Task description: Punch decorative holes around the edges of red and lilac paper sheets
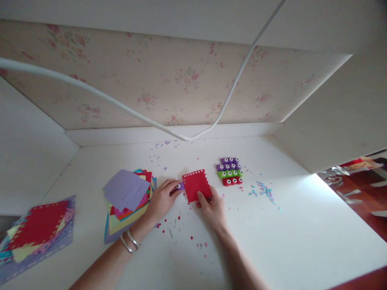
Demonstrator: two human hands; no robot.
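My right hand (210,205) pinches the lower right of a red paper square (195,186), thumb on top. Punched shapes line the square's top and right edges. A small purple craft punch (180,186) with a googly eye is in my left hand (165,197), between thumb and fingers. It sits at the paper's left edge; whether the edge is inside its slot I cannot tell. Right of the paper, several matching punches (230,172) stand in rows of purple, green and red.
Coloured sheets (128,191) are stacked left of my left hand, purple on top. Farther left lies a pile of edge-punched sheets (39,223). Punched-out confetti (264,192) dots the white table (290,237). A white cable (145,118) hangs across the view before the flowered wall.
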